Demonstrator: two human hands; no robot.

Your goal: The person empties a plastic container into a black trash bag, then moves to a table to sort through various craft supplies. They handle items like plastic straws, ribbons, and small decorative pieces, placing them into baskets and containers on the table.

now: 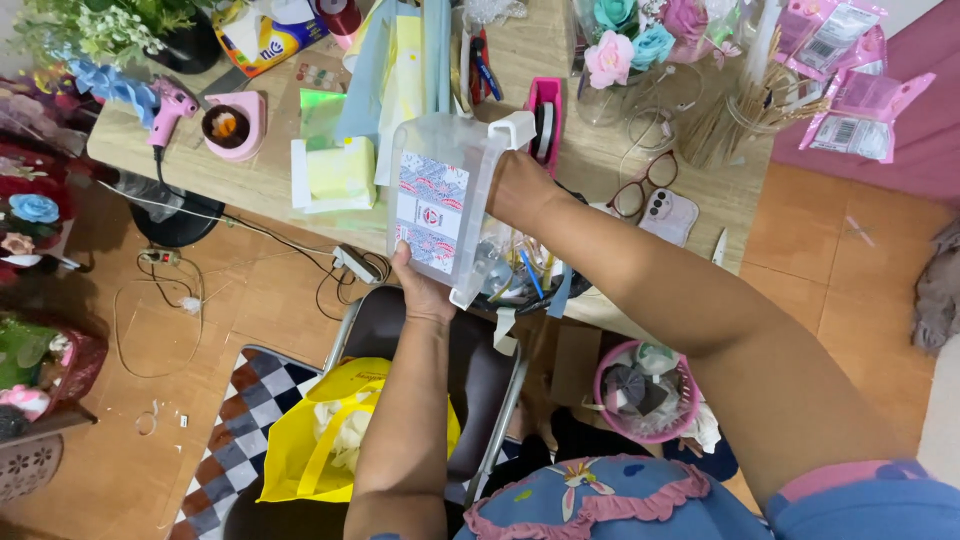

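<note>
At far left, a pink glue gun [168, 106] is laid on the wooden table [270, 185] beside a pink dish [234, 124], its cord trailing over the edge to a power strip [354, 263] hung by the table's front, presumably so it stays plugged in within reach. A block of pale green sheets in a white holder [335, 175] is set just left of the work. At centre, a clear plastic box [445, 205] with a patterned label on its side is held tipped up above the table's front edge, over the seat of a chair [480, 375]. It is propped from below by the left hand [418, 285], palm against the lower corner and fingers wrapped round it, so the weight is carried there. The right hand [515, 185] is plunged into the open mouth of the box; its fingers are hidden by the wall, so it cannot be told whether they are spread or pinching anything. Pens and small bits are seen spilling at the box's low end, likely why it is tilted. A yellow bag [330, 430] lies on the chair. Further right, glasses [645, 185] and a phone [668, 215] are parked near the edge, and a pink basket [645, 390] sits below.
</note>
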